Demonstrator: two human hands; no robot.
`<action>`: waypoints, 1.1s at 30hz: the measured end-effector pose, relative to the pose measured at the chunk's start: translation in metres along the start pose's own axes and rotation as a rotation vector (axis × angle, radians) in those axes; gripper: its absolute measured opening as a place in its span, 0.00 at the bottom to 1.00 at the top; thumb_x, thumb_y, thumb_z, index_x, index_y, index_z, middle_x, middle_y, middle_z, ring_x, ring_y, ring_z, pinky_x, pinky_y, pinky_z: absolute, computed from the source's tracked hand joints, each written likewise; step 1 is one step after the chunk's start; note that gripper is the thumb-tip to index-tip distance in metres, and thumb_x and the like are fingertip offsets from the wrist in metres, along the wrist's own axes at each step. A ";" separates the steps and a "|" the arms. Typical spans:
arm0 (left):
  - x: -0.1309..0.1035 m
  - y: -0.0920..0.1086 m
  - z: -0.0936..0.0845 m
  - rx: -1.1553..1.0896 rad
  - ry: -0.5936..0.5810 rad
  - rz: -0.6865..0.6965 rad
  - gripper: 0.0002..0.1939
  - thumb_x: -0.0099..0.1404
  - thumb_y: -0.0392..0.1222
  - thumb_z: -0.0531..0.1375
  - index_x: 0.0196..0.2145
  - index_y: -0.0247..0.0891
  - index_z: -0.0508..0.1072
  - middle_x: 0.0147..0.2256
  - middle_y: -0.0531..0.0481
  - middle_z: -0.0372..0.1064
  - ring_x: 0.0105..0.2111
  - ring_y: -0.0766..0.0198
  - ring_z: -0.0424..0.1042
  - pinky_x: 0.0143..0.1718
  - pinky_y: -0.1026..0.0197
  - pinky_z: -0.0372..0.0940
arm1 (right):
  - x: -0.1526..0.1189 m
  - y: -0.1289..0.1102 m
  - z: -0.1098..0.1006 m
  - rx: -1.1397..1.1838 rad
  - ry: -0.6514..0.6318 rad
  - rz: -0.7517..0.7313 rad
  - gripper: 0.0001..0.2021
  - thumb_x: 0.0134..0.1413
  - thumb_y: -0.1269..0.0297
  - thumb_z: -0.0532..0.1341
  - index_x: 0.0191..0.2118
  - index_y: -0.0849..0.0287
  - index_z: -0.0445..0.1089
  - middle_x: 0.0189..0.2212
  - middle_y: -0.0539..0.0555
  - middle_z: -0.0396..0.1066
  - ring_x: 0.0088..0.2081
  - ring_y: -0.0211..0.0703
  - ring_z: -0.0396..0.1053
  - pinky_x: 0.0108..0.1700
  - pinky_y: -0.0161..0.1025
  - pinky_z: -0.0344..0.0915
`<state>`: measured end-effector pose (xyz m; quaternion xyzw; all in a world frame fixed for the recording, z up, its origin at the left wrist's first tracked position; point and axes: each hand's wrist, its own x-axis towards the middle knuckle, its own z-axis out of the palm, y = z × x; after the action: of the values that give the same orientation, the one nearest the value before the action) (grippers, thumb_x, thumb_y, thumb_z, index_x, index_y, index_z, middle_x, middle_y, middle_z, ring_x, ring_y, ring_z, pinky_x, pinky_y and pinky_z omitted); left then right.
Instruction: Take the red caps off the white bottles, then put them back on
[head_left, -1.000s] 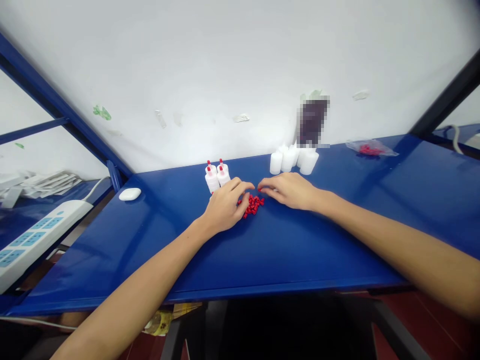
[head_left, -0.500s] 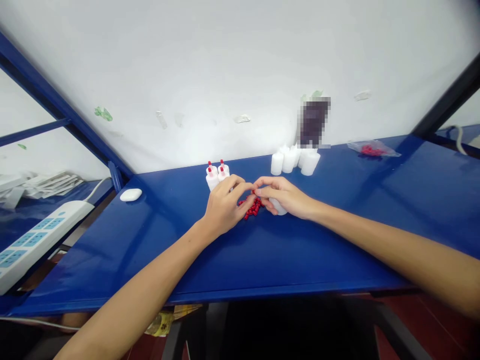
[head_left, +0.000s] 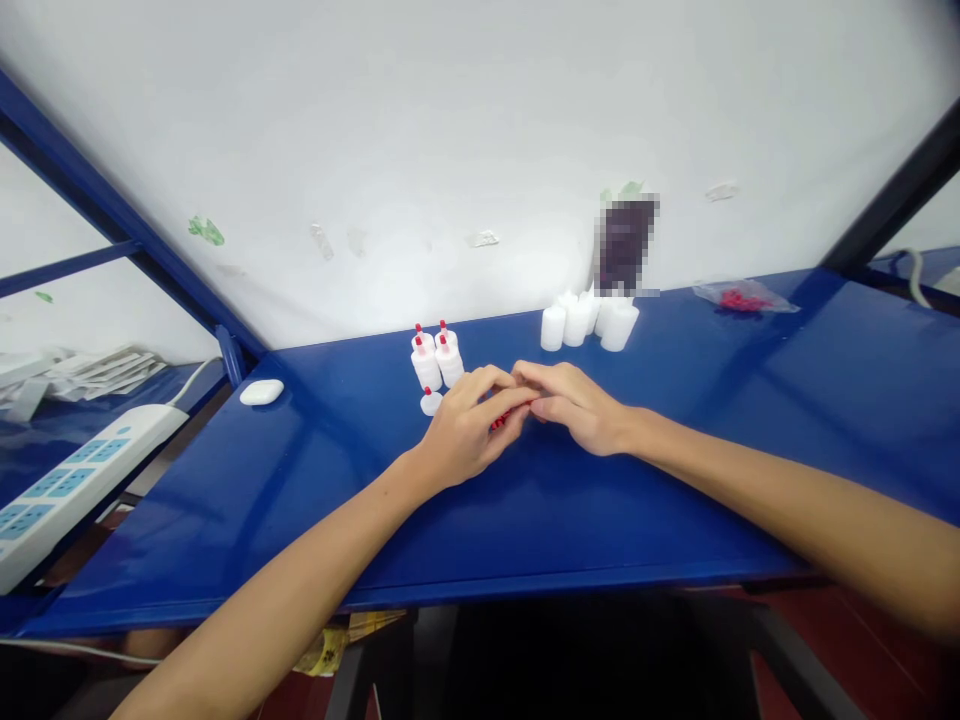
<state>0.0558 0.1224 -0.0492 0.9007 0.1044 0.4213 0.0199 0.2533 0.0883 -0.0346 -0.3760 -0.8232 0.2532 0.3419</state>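
My left hand (head_left: 476, 425) and my right hand (head_left: 574, 405) meet at the fingertips over small red caps (head_left: 501, 420) on the blue table. The left thumb and index finger are pinched together, and a bit of red shows by their tips. Curled inward, the right hand has its thumb against the left fingertips; whatever it holds is hidden. Beyond the left hand is a white bottle with a red tip (head_left: 431, 402), partly covered by that hand. Several more white bottles with red tips (head_left: 426, 370) stand upright in a group behind it.
Several white bottles without visible red tips (head_left: 577, 322) stand near the wall, by a blurred dark object (head_left: 626, 245). A clear bag with red pieces (head_left: 744, 298) lies back right. A white rounded case (head_left: 262, 392) and a power strip (head_left: 86, 480) are at left.
Both hands have shifted slightly right and lower, closing together over the red caps. The white bottle seen under my right hand is now hidden. A bottle behind my left hand has come into view.
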 end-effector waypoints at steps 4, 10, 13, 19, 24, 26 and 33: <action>0.001 0.002 0.000 -0.006 -0.016 0.005 0.10 0.71 0.35 0.56 0.47 0.41 0.73 0.41 0.46 0.69 0.38 0.63 0.70 0.38 0.59 0.68 | -0.001 -0.002 0.001 -0.035 -0.001 -0.057 0.07 0.61 0.57 0.49 0.38 0.54 0.54 0.22 0.44 0.57 0.23 0.39 0.54 0.29 0.38 0.48; 0.001 0.002 0.002 -0.048 0.002 0.002 0.06 0.69 0.35 0.57 0.41 0.38 0.74 0.38 0.47 0.63 0.35 0.65 0.66 0.36 0.61 0.69 | -0.002 -0.003 0.005 -0.046 0.019 -0.054 0.08 0.60 0.60 0.49 0.43 0.55 0.56 0.23 0.45 0.62 0.23 0.40 0.57 0.30 0.38 0.51; 0.000 0.002 0.004 -0.072 0.032 0.003 0.05 0.68 0.35 0.59 0.41 0.38 0.74 0.35 0.49 0.60 0.33 0.66 0.64 0.33 0.62 0.67 | -0.003 -0.003 0.008 -0.045 0.010 -0.054 0.10 0.59 0.63 0.50 0.46 0.56 0.56 0.24 0.45 0.65 0.23 0.40 0.59 0.30 0.38 0.53; -0.002 0.002 0.006 -0.055 0.008 -0.029 0.06 0.68 0.37 0.59 0.41 0.39 0.75 0.33 0.50 0.59 0.31 0.66 0.62 0.31 0.62 0.65 | -0.005 -0.001 0.011 -0.058 0.028 -0.096 0.11 0.56 0.67 0.51 0.46 0.55 0.56 0.21 0.43 0.62 0.21 0.39 0.58 0.28 0.37 0.52; -0.002 0.003 0.004 -0.019 -0.031 -0.011 0.08 0.70 0.38 0.58 0.45 0.39 0.74 0.33 0.50 0.60 0.32 0.65 0.62 0.33 0.60 0.65 | -0.007 -0.004 0.012 -0.028 0.027 -0.097 0.07 0.57 0.69 0.49 0.42 0.54 0.56 0.20 0.42 0.57 0.19 0.38 0.55 0.26 0.37 0.51; -0.003 0.003 0.004 -0.005 -0.042 0.004 0.08 0.70 0.38 0.57 0.45 0.38 0.73 0.33 0.49 0.60 0.32 0.64 0.63 0.33 0.60 0.65 | -0.007 -0.004 0.012 -0.013 0.020 -0.089 0.07 0.56 0.70 0.49 0.41 0.54 0.56 0.20 0.42 0.56 0.19 0.38 0.54 0.25 0.37 0.51; 0.000 0.000 -0.001 -0.011 -0.075 -0.003 0.08 0.72 0.38 0.53 0.47 0.39 0.70 0.36 0.47 0.63 0.35 0.62 0.65 0.37 0.58 0.66 | -0.005 0.001 0.012 -0.036 0.065 -0.091 0.11 0.63 0.59 0.53 0.48 0.55 0.57 0.25 0.45 0.65 0.23 0.39 0.60 0.28 0.37 0.55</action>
<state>0.0550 0.1225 -0.0482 0.9156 0.1029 0.3877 0.0293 0.2473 0.0826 -0.0446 -0.3521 -0.8323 0.2100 0.3731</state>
